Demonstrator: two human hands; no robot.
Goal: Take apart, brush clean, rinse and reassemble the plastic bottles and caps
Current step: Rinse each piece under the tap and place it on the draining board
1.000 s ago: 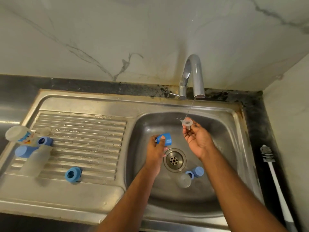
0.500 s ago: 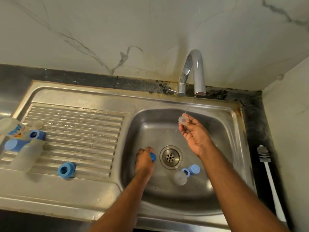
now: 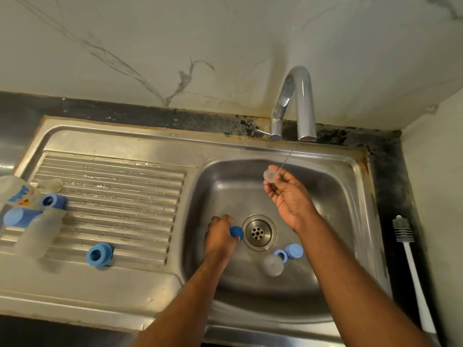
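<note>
— Grip status? Right hand (image 3: 288,196) pinches clear disc (image 3: 270,175) under tap stream, far right of sink (image 3: 350,186).
— Left hand (image 3: 219,236) clasps blue cap (image 3: 236,232) near drain. Disc likely light, wet, slippery; hold by rim.

caps (image 3: 288,253) in sink (image 3: 350,221), brush (image 3: 411,266) right of it
</note>
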